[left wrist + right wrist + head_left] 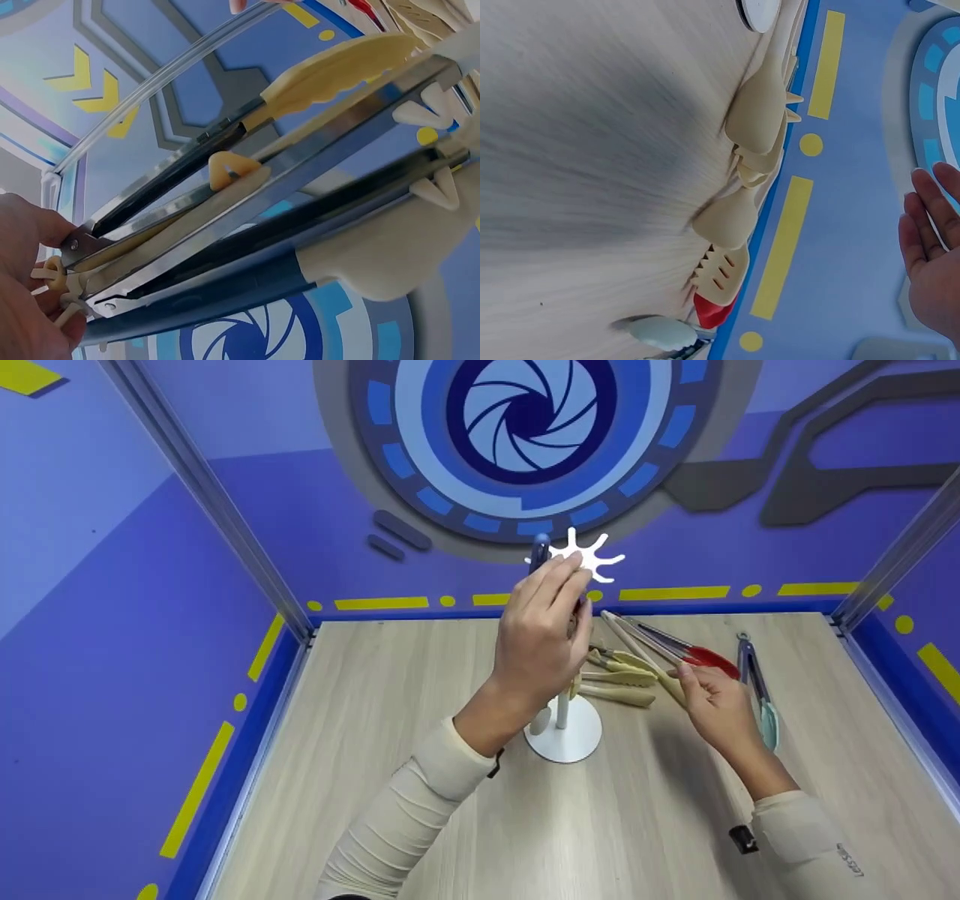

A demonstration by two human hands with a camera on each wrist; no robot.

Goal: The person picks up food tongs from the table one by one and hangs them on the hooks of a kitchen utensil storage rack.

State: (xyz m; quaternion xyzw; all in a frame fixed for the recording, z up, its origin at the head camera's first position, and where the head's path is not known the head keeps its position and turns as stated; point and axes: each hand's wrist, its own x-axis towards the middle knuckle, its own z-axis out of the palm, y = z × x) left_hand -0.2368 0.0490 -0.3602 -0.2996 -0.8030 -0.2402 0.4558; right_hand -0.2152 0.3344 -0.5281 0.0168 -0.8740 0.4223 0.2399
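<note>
White stand (574, 744), one, upright on table (375, 750), hooked top. Left hand (544, 634): at the stand's top, fingers curled about the hinge ends of tongs (315, 161). Right hand (720, 709): palm open, fingers loosely extended, clear of the utensils. Beige utensils (619, 696), red-tipped tongs (712, 658), mint-tipped tongs (768, 724): lying toward the table's right rear.

I count two hands, one left hand (544, 626) and one right hand (720, 705). There's one white stand (570, 741), at least five prongs (600, 541) showing on top, with at least two pairs of tongs (195, 304) up there. Toward the far edge of the surface (375, 780) lie at least three overlapping beige utensils (726, 219), one red-headed utensil (712, 660) and, nearer the right edge, one mint-headed utensil (769, 725).
</note>
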